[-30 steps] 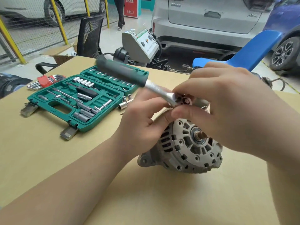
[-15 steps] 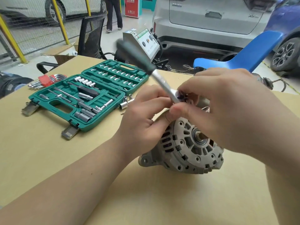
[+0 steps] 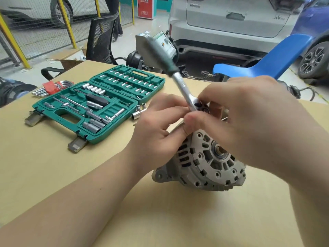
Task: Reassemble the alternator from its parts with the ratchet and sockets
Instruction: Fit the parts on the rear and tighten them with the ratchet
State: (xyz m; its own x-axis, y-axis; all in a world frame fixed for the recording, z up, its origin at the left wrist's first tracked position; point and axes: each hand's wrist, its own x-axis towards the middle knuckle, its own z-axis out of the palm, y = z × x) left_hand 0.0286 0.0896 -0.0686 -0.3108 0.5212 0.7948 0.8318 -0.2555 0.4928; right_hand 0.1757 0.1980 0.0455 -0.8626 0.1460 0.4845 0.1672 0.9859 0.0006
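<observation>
Alternator (image 3: 211,161): on the tabletop, housing halves joined, shaft end bare (pulley not seen).
Ratchet (image 3: 181,86): head at the housing's top edge.
Left hand (image 3: 156,129): fingers curled round the head.
Right hand (image 3: 249,118): pinches it there.
Remaining: bolts, probably.

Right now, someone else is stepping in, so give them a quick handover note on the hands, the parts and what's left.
Left hand and right hand both pinch the ratchet at its head, above the alternator, handle pointing up and away.
The alternator lies on the table; its housing looks closed.
The socket case lies open to the left, loose sockets beside it.
Left: tighten fasteners; which remain cannot be told.
</observation>
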